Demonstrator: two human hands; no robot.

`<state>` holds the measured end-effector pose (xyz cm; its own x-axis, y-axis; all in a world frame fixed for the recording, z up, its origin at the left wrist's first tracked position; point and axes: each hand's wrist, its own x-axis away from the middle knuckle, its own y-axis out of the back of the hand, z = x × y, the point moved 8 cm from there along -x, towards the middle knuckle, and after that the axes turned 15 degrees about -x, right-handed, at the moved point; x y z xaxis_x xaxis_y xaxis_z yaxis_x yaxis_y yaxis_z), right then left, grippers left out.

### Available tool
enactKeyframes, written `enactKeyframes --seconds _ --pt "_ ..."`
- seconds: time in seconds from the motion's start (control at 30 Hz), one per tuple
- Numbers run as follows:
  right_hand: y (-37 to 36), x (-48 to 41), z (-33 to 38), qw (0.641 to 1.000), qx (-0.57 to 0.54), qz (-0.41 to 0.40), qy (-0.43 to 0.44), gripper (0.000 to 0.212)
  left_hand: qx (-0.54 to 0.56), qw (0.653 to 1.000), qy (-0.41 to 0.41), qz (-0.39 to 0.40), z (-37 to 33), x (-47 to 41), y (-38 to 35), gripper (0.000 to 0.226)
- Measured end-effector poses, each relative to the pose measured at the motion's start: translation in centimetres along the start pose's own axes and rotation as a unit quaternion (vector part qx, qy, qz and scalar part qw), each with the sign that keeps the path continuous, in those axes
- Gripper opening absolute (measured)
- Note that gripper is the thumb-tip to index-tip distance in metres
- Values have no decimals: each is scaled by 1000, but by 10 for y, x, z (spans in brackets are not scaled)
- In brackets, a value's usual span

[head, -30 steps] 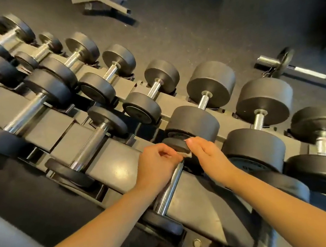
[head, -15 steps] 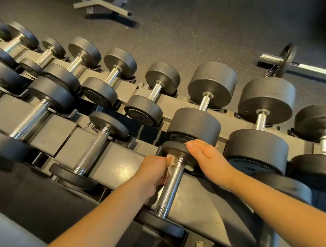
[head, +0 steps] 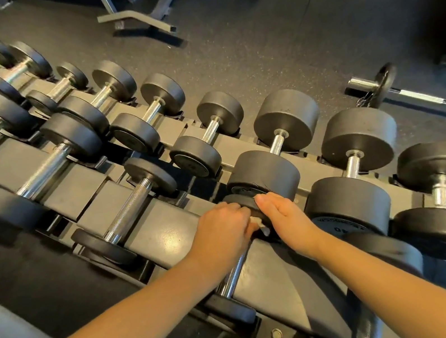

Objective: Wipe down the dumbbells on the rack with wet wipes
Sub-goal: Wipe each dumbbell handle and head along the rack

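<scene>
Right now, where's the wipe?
Head view, lower centre: the wipe peeks out between the left hand and right hand, at the far end of the handle of the near-row dumbbell.

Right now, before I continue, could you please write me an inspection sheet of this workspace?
Surface: grey metal rack, glare spot on the near tier.
Job's things: small dumbbell on the near tier; white wet wipe at its far head.
Clutter: nothing seen.
Hands: left hand fingers curl round the wipe at the handle; right hand lies flat against the far head.
Cables: nothing seen.
Surroundings: other dumbbells racked; barbell and bench frame on dark floor.
</scene>
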<state>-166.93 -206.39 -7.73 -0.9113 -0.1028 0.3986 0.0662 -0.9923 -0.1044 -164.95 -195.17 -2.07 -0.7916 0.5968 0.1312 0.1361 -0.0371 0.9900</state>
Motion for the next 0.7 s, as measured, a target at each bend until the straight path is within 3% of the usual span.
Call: enactKeyframes --seconds 0.1,0.17,0.23,0.3,0.33,0.37,0.4,0.43,0.47,0.53,0.6,0.63,0.7 --pt "0 2 1 1000 2 -5 -14 41 135 982 126 41 24 8 -16 25" --pt "0 3 1 1000 5 -10 -17 40 236 937 226 123 39 11 -36 27" --pt "-1 4 2 1000 2 -18 -17 39 376 832 335 231 45 18 -57 24" --pt "0 3 1 1000 4 -21 -18 40 543 660 392 341 26 30 -71 29" --pt "-1 3 2 1000 5 -19 -17 42 600 593 387 373 16 33 -70 34" --pt "0 3 2 1000 3 -17 -17 43 628 561 375 388 11 33 -69 37" --pt "0 3 2 1000 3 -16 -19 44 634 556 368 391 10 32 -69 38" --pt "0 4 2 1000 3 -15 -24 45 621 577 366 382 11 31 -69 36" --pt "0 5 2 999 4 -15 -30 45 586 626 369 359 18 31 -69 34" --pt "1 8 3 999 10 -22 -39 43 453 783 317 285 36 23 -59 27" --pt "2 10 2 999 13 -26 -45 42 284 919 182 201 37 14 -36 26" --pt "2 11 2 998 10 -29 -49 40 188 961 103 173 30 11 -24 24" --pt "5 13 4 996 50 -57 -45 34 -6 994 -41 104 6 8 -4 20"
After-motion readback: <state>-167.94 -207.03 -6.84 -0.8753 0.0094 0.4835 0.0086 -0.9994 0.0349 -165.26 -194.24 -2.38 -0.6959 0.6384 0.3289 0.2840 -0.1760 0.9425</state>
